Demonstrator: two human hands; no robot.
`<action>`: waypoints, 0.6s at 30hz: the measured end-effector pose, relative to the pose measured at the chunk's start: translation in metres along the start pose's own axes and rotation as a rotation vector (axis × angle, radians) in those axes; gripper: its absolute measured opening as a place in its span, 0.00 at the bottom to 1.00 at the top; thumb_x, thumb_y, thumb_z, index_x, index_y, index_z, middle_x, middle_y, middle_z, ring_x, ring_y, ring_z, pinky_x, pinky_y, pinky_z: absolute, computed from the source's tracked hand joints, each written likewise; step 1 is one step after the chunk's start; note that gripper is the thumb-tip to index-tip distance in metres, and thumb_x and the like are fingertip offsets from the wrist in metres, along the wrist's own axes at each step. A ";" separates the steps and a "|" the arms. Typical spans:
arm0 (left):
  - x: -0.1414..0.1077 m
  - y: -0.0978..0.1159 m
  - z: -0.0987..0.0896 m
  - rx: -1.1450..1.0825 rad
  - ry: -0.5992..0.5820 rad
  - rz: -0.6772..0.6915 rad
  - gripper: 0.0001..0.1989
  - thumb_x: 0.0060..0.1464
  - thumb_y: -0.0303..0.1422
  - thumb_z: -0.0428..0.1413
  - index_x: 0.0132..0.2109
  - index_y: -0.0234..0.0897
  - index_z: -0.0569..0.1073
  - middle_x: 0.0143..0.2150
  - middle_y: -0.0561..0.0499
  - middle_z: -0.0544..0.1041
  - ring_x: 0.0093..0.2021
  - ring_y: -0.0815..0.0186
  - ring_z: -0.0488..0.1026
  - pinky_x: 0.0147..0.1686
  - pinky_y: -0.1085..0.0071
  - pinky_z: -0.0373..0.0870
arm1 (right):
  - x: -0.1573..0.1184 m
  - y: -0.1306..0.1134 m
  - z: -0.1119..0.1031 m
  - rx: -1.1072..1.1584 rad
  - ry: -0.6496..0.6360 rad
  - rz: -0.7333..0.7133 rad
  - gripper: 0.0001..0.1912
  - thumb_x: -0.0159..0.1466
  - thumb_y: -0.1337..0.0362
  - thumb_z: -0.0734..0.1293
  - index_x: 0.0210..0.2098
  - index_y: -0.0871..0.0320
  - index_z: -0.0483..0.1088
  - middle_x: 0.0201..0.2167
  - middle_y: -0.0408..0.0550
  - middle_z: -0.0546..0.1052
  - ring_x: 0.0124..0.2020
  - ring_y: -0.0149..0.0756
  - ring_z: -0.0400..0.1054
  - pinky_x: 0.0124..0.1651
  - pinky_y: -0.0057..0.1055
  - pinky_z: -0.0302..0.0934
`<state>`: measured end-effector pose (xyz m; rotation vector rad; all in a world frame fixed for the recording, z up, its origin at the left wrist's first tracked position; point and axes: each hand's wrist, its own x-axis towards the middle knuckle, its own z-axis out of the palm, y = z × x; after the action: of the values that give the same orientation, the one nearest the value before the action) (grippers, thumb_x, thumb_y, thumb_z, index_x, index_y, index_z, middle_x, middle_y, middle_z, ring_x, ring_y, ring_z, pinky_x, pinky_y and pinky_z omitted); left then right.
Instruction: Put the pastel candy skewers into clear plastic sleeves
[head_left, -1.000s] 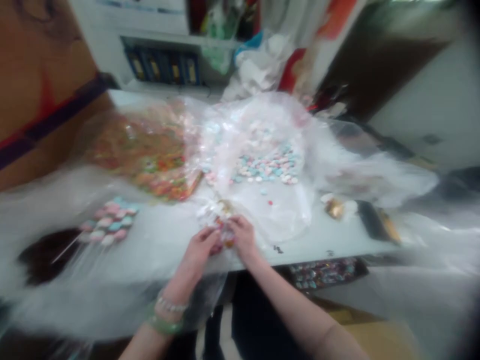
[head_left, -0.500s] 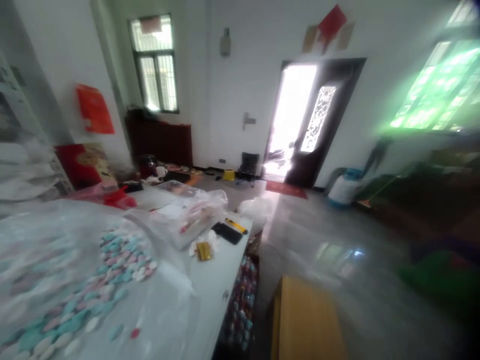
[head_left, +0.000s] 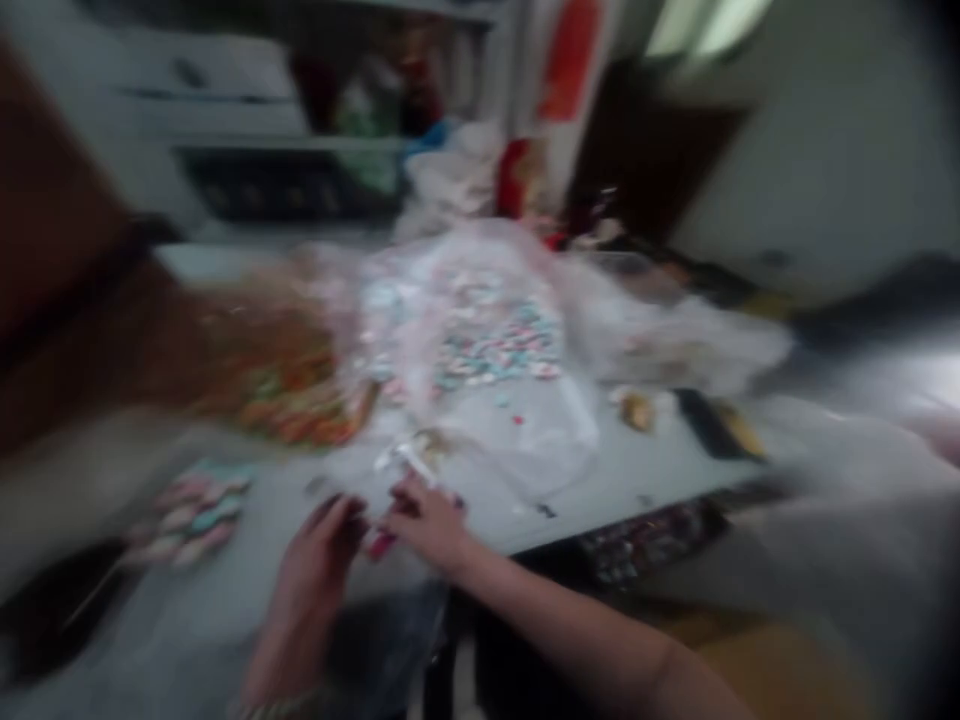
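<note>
Both hands show low in the blurred head view, at the near edge of a white table (head_left: pixel 480 515). My left hand (head_left: pixel 330 540) has its fingers curled; whether anything is in them is smeared. Closed around something small and hard to make out, my right hand (head_left: pixel 427 520) is just to its right. A small pink object (head_left: pixel 381 543) shows between the two hands. Beyond them lies a clear plastic bag (head_left: pixel 547 425) with many pastel pieces (head_left: pixel 510 345) in pink, teal and white.
Orange and green pieces (head_left: pixel 292 410) lie at the left, with a pack of pastel pieces (head_left: pixel 195 515) nearer. A gold item (head_left: pixel 637 410), a black phone-like object (head_left: pixel 705 425) and a yellow tool (head_left: pixel 742 430) lie right. A cardboard box (head_left: pixel 780 660) stands lower right.
The view has swung left and down from the door and window to the table. Both hands, not visible before, are now in view.
</note>
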<state>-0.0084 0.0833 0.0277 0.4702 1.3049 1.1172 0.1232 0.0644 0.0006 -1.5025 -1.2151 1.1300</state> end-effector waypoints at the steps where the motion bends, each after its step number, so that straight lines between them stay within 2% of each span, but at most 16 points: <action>1: -0.004 -0.002 -0.017 -0.046 0.073 0.015 0.16 0.43 0.33 0.68 0.38 0.31 0.75 0.34 0.49 0.76 0.29 0.68 0.72 0.28 0.72 0.70 | -0.004 0.003 0.014 0.076 -0.145 0.052 0.06 0.51 0.69 0.73 0.29 0.56 0.74 0.22 0.37 0.74 0.26 0.31 0.69 0.33 0.25 0.64; 3: -0.009 -0.006 -0.036 -0.132 0.141 0.059 0.17 0.35 0.33 0.70 0.34 0.31 0.76 0.30 0.51 0.76 0.25 0.70 0.69 0.25 0.74 0.66 | -0.007 0.005 0.030 0.186 -0.290 0.145 0.02 0.52 0.70 0.68 0.25 0.57 0.70 0.20 0.39 0.71 0.25 0.32 0.67 0.32 0.27 0.62; 5: -0.012 -0.008 -0.046 -0.188 0.151 0.081 0.18 0.32 0.34 0.71 0.33 0.31 0.77 0.29 0.50 0.77 0.25 0.71 0.69 0.25 0.74 0.65 | -0.007 0.005 0.037 0.208 -0.346 0.155 0.03 0.51 0.68 0.65 0.21 0.57 0.67 0.18 0.39 0.68 0.23 0.31 0.64 0.29 0.27 0.60; 9: -0.015 -0.015 -0.061 -0.253 0.201 0.082 0.17 0.28 0.32 0.71 0.27 0.31 0.75 0.25 0.51 0.74 0.25 0.70 0.68 0.26 0.74 0.65 | -0.010 -0.002 0.059 0.236 -0.389 0.115 0.04 0.46 0.65 0.67 0.23 0.57 0.68 0.20 0.38 0.67 0.24 0.31 0.62 0.29 0.27 0.59; 12: -0.013 -0.018 -0.072 -0.334 0.268 0.174 0.16 0.28 0.32 0.70 0.24 0.33 0.71 0.21 0.55 0.69 0.23 0.72 0.64 0.24 0.74 0.61 | -0.014 -0.011 0.086 0.314 -0.424 0.165 0.09 0.45 0.61 0.69 0.23 0.56 0.65 0.18 0.37 0.65 0.21 0.30 0.59 0.26 0.27 0.57; 15: -0.012 -0.013 -0.087 -0.463 0.292 0.227 0.15 0.30 0.32 0.69 0.24 0.34 0.70 0.22 0.56 0.69 0.24 0.72 0.64 0.25 0.74 0.62 | -0.016 -0.021 0.110 0.235 -0.450 0.149 0.10 0.49 0.58 0.67 0.20 0.55 0.63 0.15 0.37 0.63 0.19 0.29 0.57 0.24 0.27 0.54; 18: -0.014 -0.008 -0.110 -0.552 0.297 0.191 0.15 0.34 0.35 0.69 0.27 0.34 0.72 0.26 0.54 0.73 0.27 0.70 0.68 0.29 0.74 0.67 | -0.014 -0.029 0.124 0.059 -0.480 0.064 0.13 0.53 0.55 0.66 0.19 0.56 0.64 0.13 0.37 0.63 0.19 0.29 0.55 0.24 0.26 0.52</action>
<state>-0.1043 0.0355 -0.0007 0.0142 1.1482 1.6887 -0.0050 0.0647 0.0049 -1.2699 -1.4401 1.6168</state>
